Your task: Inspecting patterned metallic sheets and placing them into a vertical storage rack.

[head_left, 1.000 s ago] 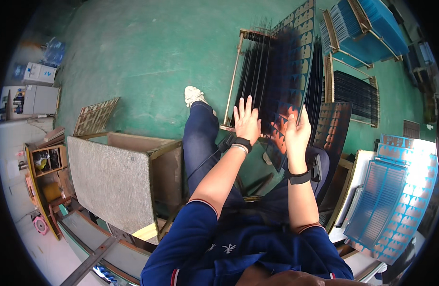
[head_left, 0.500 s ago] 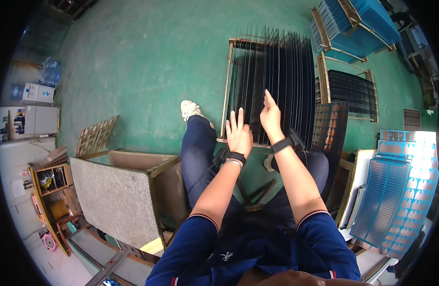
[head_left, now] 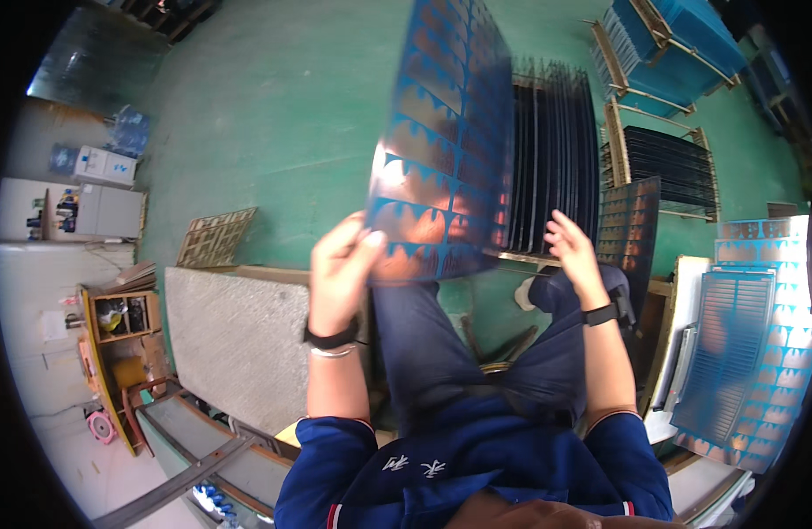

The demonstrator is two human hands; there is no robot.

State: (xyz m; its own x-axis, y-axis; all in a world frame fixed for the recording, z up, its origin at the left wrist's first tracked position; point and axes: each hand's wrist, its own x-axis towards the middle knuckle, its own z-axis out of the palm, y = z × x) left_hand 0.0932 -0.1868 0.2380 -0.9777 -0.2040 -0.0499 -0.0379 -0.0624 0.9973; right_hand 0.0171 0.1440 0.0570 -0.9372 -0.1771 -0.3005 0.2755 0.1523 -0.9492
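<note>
My left hand (head_left: 338,269) pinches the lower left corner of a large thin panel (head_left: 454,145). The panel is dark blue with rows of shiny copper-coloured scalloped shapes, like a circuit board sheet. It is raised at a tilt, slightly blurred, and hides the left part of a rack of dark panels (head_left: 554,159) standing close together on edge. Just above the rack's near edge, my right hand (head_left: 575,254) holds nothing, its fingers apart and loosely bent.
A copper-patterned panel (head_left: 626,225) leans right of the rack. Farther right are another rack of dark panels (head_left: 669,167), blue panels (head_left: 666,53) and a stack of patterned sheets (head_left: 750,353). A grey speckled board (head_left: 238,339) tops a box at left.
Both hands were over the rack, empty. My left hand has moved left and now grips a panel raised in front of the rack. My right hand has drawn back to the right.
</note>
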